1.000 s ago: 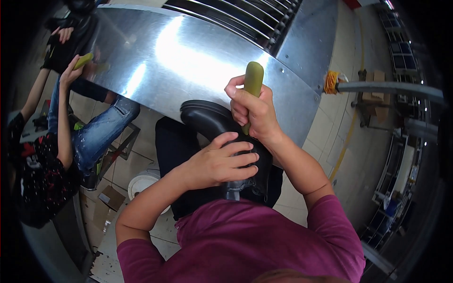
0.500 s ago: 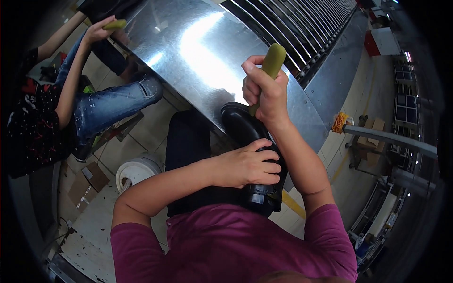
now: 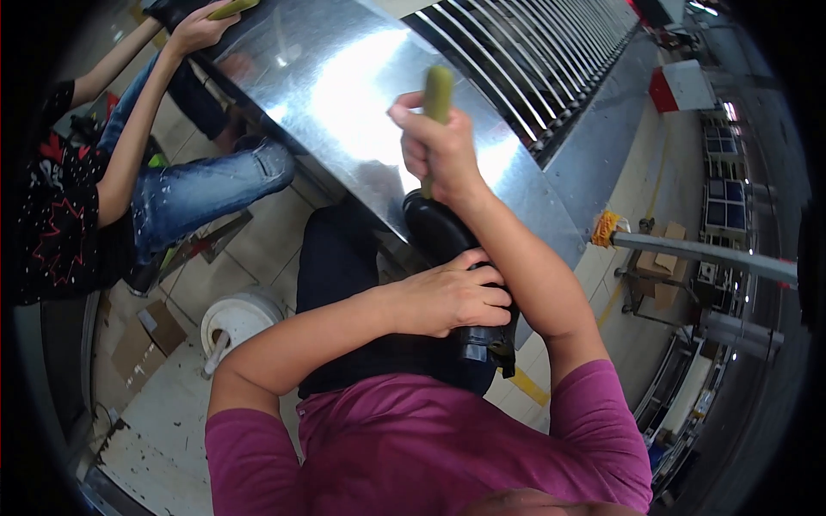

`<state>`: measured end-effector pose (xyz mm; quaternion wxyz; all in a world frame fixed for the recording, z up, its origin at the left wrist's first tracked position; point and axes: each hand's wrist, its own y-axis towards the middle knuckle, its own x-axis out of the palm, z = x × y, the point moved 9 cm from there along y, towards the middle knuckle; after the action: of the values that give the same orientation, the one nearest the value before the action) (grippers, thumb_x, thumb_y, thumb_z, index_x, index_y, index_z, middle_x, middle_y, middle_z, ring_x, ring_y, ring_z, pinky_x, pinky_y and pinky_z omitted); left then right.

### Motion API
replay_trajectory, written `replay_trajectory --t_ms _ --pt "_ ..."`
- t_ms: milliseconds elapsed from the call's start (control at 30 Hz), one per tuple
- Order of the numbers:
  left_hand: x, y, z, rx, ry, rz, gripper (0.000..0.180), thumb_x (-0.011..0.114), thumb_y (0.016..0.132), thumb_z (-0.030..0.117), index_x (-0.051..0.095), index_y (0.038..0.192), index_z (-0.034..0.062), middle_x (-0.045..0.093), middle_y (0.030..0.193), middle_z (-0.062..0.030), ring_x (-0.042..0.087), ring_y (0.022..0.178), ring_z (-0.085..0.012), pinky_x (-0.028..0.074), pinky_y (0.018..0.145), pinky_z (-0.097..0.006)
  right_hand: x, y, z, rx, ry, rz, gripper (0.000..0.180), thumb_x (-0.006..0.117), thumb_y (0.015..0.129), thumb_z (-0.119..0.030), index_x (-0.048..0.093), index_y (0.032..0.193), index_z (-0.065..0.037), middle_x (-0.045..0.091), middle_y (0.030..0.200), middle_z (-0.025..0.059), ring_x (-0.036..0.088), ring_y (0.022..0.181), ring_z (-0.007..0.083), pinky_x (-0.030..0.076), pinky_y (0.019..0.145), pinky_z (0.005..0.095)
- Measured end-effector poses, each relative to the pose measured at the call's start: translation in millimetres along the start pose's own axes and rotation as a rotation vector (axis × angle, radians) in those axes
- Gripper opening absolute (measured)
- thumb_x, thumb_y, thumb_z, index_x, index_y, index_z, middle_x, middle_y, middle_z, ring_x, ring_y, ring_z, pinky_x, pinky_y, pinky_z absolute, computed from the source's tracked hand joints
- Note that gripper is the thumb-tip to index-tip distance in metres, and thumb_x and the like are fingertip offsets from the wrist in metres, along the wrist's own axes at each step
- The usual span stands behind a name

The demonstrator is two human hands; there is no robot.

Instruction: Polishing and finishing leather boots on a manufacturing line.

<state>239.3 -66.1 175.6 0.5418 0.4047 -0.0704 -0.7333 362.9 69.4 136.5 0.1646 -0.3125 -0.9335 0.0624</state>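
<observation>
Since half a second earlier the right hand (image 3: 439, 146) had drawn back from the far side of the metal sheet toward the person's body, and the co-worker's forearm had shifted toward the far left corner. At the left edge a co-worker in a black printed shirt (image 3: 60, 215) and blue jeans (image 3: 206, 185) sat with one hand (image 3: 200, 30) stretched to the far left corner of the shiny metal table (image 3: 344, 95), gripping a yellow-green handled tool (image 3: 232, 9). Below that, on the tiled floor (image 3: 267, 249), stood a white bucket (image 3: 237, 318) beside scraps of cardboard (image 3: 142, 340).

Toward the middle, the left hand (image 3: 452, 297) lay over a black shoe (image 3: 447, 236) held against the person's lap at the near edge of the table. Its fingers (image 3: 490, 297) were curled and pressed together around the shoe's rear part, steadying it. The shoe's long axis ran from the lap up and away toward the table, toe end farthest.

Just above it, the right hand was closed in a fist around the yellow-green handle (image 3: 437, 90) of a tool, the handle upright and its shaft pointing down into the shoe's front part directly beneath. The right hand was therefore the one working on the toe end, while the left was nearer the heel. Nothing stood between tool and shoe.

Farther right, a slatted metal rack (image 3: 533, 60) ran along the table's far edge, and a grey pipe with a yellow brush-like end (image 3: 607, 228) crossed the floor beyond.
</observation>
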Motion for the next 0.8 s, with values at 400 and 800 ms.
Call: replay_trajectory --t_ms 400,800 --pt "2.5 -31.9 33.0 -0.154 0.265 0.109 0.047 0.074 0.075 0.006 0.07 0.12 0.014 0.065 0.131 -0.0047 0.056 0.131 -0.0266 0.032 0.117 -0.052 -84.1 -90.8 -104.5 -0.405 -0.134 0.186 0.051 0.059 0.104 -0.036 0.054 0.137 0.001 0.047 0.058 0.001 0.052 0.048 0.0141 0.047 0.051 0.0305" --pt "12.6 -119.2 12.8 -0.566 0.221 0.437 0.049 0.077 0.086 0.02 0.06 0.13 0.0048 0.065 0.136 -0.0189 0.059 0.131 -0.0379 0.037 0.117 -0.054 -139.2 -195.1 10.7 -0.246 0.312 0.4 0.038 0.059 0.105 -0.034 0.063 0.119 0.001 0.039 0.054 -0.0012 0.04 0.042 0.0091 0.036 0.043 0.0279"
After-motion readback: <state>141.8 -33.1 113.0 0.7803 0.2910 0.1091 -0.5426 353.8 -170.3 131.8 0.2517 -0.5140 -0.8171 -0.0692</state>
